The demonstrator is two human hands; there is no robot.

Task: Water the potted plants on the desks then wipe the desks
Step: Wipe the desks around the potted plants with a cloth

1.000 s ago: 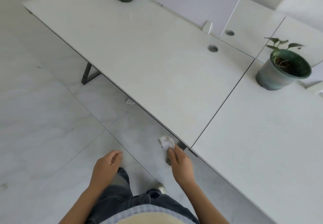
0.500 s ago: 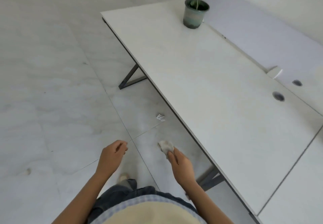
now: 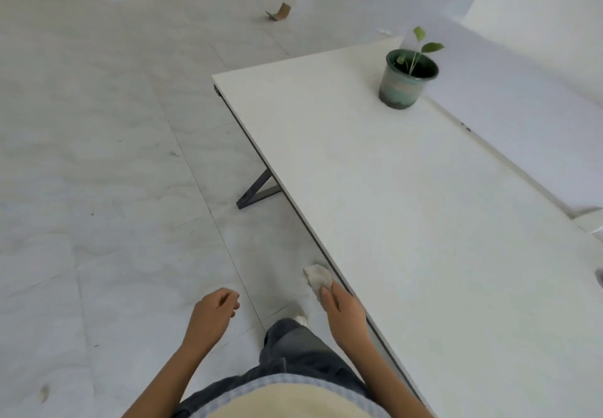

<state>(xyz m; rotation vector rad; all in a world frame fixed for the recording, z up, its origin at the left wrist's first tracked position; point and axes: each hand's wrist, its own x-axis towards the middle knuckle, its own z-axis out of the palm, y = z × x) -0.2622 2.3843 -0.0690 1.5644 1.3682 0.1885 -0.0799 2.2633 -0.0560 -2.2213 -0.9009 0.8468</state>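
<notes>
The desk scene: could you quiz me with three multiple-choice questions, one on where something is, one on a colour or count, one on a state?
1. Where does the plant pot stand?
A. on the floor
B. near the desk's far end
C. at the desk's near edge

2. How many plant pots are visible?
A. one
B. two
C. three

3. What is the right hand doing?
A. resting flat on the desk
B. hanging empty
C. holding a cloth

Answers: 1 B, the pot sits by the far corner. 2 A, only one shows. 3 C, fingers pinch the crumpled cloth beside the desk edge.

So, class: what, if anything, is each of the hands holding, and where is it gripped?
The right hand pinches a crumpled cloth by its near end. The left hand holds nothing visible.
</notes>
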